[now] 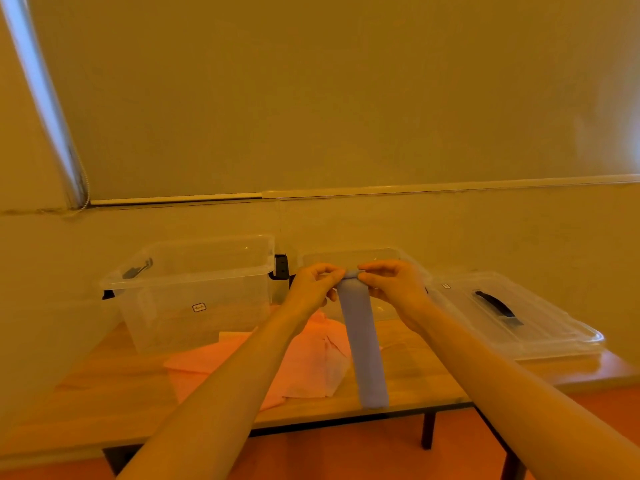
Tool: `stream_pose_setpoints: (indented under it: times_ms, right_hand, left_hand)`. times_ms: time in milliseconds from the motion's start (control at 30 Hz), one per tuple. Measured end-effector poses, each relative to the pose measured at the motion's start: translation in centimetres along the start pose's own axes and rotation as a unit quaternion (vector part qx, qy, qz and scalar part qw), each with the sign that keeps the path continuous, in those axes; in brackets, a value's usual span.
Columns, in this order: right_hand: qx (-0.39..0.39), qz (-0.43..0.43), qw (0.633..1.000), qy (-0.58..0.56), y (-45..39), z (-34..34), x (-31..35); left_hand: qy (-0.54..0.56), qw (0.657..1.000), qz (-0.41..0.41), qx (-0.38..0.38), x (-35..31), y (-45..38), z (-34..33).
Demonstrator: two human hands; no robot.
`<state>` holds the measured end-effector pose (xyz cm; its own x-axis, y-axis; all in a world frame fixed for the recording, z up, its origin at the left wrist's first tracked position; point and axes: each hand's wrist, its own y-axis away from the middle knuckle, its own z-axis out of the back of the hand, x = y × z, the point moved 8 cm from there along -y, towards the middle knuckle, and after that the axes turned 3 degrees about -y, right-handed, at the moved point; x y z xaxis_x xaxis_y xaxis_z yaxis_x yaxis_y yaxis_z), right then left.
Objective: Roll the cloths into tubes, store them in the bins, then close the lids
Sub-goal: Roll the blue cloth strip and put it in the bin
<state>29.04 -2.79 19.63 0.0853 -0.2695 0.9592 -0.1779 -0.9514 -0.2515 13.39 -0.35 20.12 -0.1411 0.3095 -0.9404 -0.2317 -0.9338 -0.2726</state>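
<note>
A blue cloth [363,344], folded into a long narrow strip, hangs above the table with its top end rolled. My left hand [313,289] pinches that rolled end from the left and my right hand [393,289] pinches it from the right. A pink cloth [304,368] lies spread on the wooden table [433,368] under my arms. Behind stand two clear bins without lids: a big one [194,292] on the left and a second bin [367,258] mostly hidden behind my hands. A clear lid [540,320] with a black handle lies at the right.
A black latch [281,266] hangs between the two bins. A wall with a lowered roller blind [346,98] rises right behind the table. The table's front edge runs low across the view, with orange floor [346,452] below it.
</note>
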Motion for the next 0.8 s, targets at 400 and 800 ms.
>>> stream_pose_setpoints:
  times_ms: [400,800]
  right_hand:
    - [-0.019,-0.02,1.0,-0.011,0.0,0.5,-1.3]
    - [-0.018,-0.035,0.999,-0.022,0.7,0.4,-1.9]
  left_hand:
    - [-0.006,1.0,-0.019,0.008,0.3,0.1,-0.6]
    - [-0.031,0.999,-0.016,-0.004,1.1,0.0,-0.4]
